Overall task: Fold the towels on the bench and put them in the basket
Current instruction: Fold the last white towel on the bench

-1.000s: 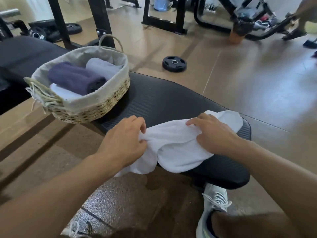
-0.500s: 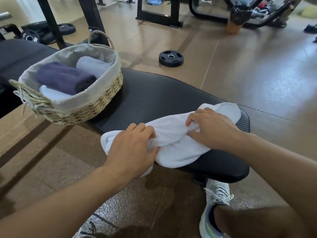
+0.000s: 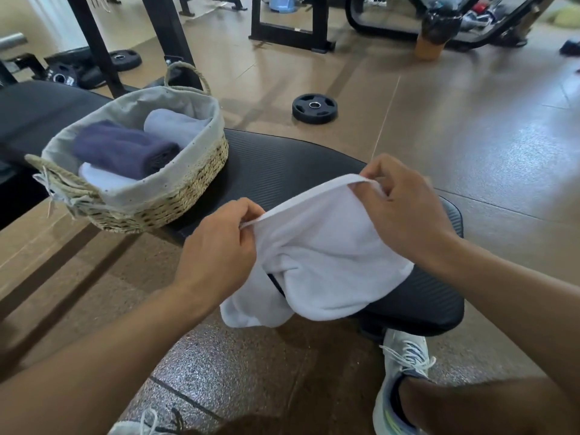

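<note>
A gym floor with a loose weight plate (image 3: 314,108) is seen behind a black padded bench (image 3: 282,164). Over the bench's near end a white towel (image 3: 326,262) is held up by its hemmed edge, pinched between the curled fingers of the left hand (image 3: 219,246) and the right hand (image 3: 405,208). A woven basket (image 3: 163,202) is set on the bench to the left, with a navy towel (image 3: 122,149) and pale rolled ones inside

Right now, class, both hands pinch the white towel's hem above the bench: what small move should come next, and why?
Probably draw the hands apart to stretch the hem. The left hand and right hand pinch the white towel, which hangs bunched over the bench, too crumpled to fold.
</note>
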Action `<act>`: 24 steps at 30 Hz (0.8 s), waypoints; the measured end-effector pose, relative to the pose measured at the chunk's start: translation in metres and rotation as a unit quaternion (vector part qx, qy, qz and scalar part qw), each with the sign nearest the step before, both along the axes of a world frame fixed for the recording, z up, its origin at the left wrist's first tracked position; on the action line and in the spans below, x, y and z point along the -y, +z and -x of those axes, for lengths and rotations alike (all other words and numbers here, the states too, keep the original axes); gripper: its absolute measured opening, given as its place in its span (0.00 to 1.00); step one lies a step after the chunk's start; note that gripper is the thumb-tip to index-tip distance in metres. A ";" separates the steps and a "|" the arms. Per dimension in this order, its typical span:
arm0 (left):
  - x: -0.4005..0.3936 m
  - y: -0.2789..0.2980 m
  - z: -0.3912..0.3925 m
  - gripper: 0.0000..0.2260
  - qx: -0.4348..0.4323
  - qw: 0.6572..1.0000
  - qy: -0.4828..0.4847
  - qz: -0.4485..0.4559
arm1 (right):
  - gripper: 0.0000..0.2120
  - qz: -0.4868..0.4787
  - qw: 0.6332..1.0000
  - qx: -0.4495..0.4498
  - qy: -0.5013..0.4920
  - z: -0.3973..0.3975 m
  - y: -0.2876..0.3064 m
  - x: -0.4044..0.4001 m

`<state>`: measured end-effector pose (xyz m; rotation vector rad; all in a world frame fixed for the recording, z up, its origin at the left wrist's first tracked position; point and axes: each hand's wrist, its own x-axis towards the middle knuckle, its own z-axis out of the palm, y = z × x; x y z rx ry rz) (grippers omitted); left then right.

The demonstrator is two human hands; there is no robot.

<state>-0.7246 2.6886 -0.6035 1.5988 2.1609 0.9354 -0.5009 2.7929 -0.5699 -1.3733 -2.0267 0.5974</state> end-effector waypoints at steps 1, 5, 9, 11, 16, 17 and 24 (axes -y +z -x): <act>0.001 0.002 0.001 0.13 -0.005 1.000 -0.005 -0.006 | 0.10 0.007 0.999 -0.031 -0.016 0.000 0.003 -0.001; 0.001 0.006 0.008 0.14 0.001 1.000 -0.005 -0.030 | 0.12 0.032 0.986 -0.119 -0.110 -0.008 0.006 -0.019; -0.003 0.006 0.022 0.15 0.021 0.999 0.033 -0.029 | 0.14 0.073 0.946 -0.233 -0.212 -0.022 0.006 -0.036; -0.006 0.007 0.028 0.13 0.033 0.998 0.053 -0.032 | 0.14 0.087 0.921 -0.282 -0.254 -0.030 0.008 -0.039; -0.011 0.003 0.030 0.07 0.100 0.993 0.053 -0.032 | 0.08 0.147 0.951 -0.203 -0.179 -0.040 0.003 -0.043; -0.010 0.002 0.027 0.08 0.104 0.993 0.043 -0.032 | 0.09 0.177 0.966 -0.143 -0.119 -0.041 -0.003 -0.041; -0.011 0.007 0.006 0.12 0.152 0.986 0.025 -0.066 | 0.14 0.147 0.970 0.191 0.022 -0.038 -0.012 -0.027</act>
